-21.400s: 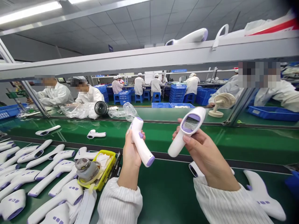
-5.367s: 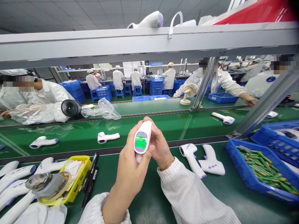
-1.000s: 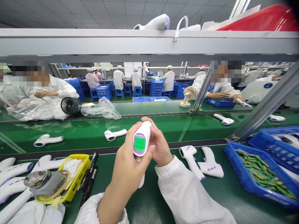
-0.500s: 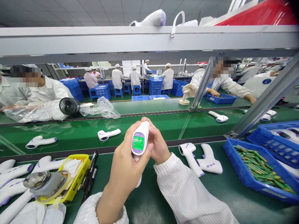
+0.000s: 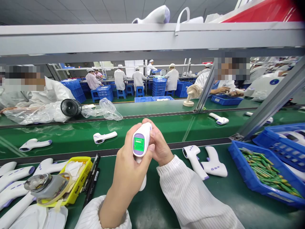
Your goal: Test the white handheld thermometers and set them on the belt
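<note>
Both hands are closed on one white thermometer (image 5: 140, 143) above the green bench (image 5: 214, 197): left hand (image 5: 130, 168) wraps its handle, right hand (image 5: 158, 144) pinches its head; it looks light, rigid, smooth plastic; the handle seems the safest grip.

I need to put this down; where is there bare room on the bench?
Bare green mat lies between the black pens and two thermometers. Crowded: yellow tray at left, blue bin at right.
</note>
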`<state>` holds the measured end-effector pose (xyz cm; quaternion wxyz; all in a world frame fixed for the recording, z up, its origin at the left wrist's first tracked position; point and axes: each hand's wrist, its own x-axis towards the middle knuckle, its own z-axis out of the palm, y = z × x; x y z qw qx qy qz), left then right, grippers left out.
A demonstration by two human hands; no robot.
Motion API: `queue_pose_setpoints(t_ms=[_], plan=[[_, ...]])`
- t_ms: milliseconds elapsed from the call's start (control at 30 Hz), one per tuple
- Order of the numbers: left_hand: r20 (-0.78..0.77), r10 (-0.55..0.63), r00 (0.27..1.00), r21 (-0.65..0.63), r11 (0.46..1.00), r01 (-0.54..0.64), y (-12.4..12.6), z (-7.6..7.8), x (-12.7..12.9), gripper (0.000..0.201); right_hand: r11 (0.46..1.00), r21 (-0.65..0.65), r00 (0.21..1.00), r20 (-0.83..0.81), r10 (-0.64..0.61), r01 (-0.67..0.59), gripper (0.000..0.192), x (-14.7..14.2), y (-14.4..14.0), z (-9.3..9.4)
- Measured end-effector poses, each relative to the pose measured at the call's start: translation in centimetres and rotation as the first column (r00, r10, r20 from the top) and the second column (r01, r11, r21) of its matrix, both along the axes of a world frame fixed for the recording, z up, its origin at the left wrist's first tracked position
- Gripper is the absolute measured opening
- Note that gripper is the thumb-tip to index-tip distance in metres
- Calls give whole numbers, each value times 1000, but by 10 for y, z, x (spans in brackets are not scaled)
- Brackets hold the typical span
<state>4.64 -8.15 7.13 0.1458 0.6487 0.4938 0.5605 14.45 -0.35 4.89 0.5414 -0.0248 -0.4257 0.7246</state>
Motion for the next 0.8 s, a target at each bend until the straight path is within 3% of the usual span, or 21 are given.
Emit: queue_pose_setpoints(t_ms=[167, 433, 567, 667, 700, 733, 800], plan=[[-63, 51, 997, -57, 997, -54, -4, 5, 0, 42, 996, 88, 999, 21, 26, -28, 52, 2, 2, -4], [-77, 131, 988, -47, 990, -135, -1, 1, 1, 42, 997, 64, 999, 25, 42, -43, 48, -1, 6, -7], [-25, 198, 980, 106, 975, -194, 7, -6, 2, 45, 990, 86, 992, 46, -114, 110, 41, -4, 4, -3], [218, 70, 973, 40, 996, -81, 17, -10, -2, 41, 927, 249, 942, 112, -316, 281, 39, -7, -5, -2], [365, 13, 931, 12, 1000, -19, 22, -11, -6, 40, 888, 335, 914, 145, -380, 316, 43, -9, -8, -3], [535, -38, 844, -6, 999, 49, 27, -10, -11, 39, 838, 433, 878, 180, -443, 333, 50, -10, -11, -3], [860, -62, 506, -41, 981, 191, 36, -7, -23, 30, 715, 635, 810, 231, -538, 293, 55, -13, -16, -4]])
